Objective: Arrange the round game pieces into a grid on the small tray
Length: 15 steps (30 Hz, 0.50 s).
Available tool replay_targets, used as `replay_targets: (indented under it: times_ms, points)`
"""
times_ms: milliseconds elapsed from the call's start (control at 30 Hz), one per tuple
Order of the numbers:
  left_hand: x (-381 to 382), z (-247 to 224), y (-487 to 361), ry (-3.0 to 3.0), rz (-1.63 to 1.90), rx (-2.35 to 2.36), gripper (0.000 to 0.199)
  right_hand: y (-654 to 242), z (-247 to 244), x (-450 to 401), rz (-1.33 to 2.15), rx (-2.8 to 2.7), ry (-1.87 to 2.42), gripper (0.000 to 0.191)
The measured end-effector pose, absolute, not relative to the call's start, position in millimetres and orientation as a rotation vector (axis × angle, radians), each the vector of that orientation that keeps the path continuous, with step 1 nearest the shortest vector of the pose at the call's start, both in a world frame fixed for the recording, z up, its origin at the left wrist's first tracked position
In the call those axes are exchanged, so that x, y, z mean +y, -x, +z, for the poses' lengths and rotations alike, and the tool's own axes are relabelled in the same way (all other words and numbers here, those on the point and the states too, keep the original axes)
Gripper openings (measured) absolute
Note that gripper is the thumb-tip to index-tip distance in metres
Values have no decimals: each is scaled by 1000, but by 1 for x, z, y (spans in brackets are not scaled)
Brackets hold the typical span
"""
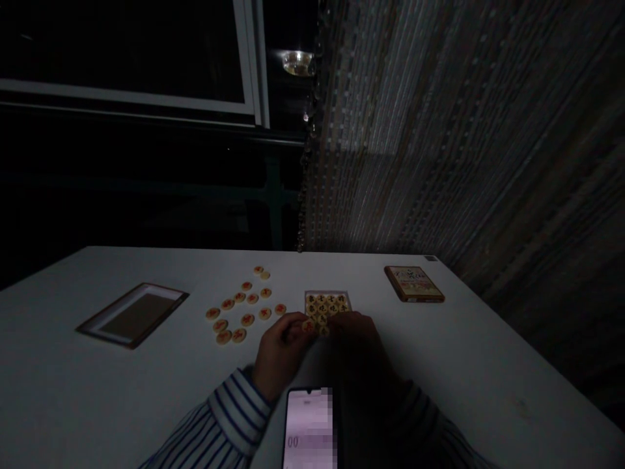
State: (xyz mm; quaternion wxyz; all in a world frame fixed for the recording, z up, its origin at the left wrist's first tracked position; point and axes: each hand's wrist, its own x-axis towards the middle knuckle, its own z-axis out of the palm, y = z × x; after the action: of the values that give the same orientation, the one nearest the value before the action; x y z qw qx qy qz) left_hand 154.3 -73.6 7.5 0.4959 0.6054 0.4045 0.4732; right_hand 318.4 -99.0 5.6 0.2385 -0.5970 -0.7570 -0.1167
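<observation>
Two bare hands, both mine, as seen in the head view, lower centre of the frame. My left hand is closed on a red-marked disc, pinched at the near left corner of the small box. My right hand is at the near right part of that box, fingertips at the dark-marked discs set in rows inside; whether it grips one I cannot tell. Left of centre: more than a dozen loose discs, most showing red characters, scattered on the white table. Left of frame: an open tray. Right of centre: a box with a printed face. Bottom centre: a lit phone, between my striped sleeves
</observation>
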Motion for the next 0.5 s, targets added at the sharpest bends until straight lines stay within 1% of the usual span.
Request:
replay_targets:
  times_ms: [200, 400, 500]
  points:
    - [-76, 13, -154, -1335, 1084, 914, 24, -315, 7, -97, -298, -2122, 1703, 22]
    - [-78, 18, -156, -1289, 1081, 925, 27, -312, 13, -99, -306, -2148, 1604, 20]
    - [-79, 20, -158, -1299, 1082, 948, 27, -310, 20, -102, -246, -2196, 1584, 20]
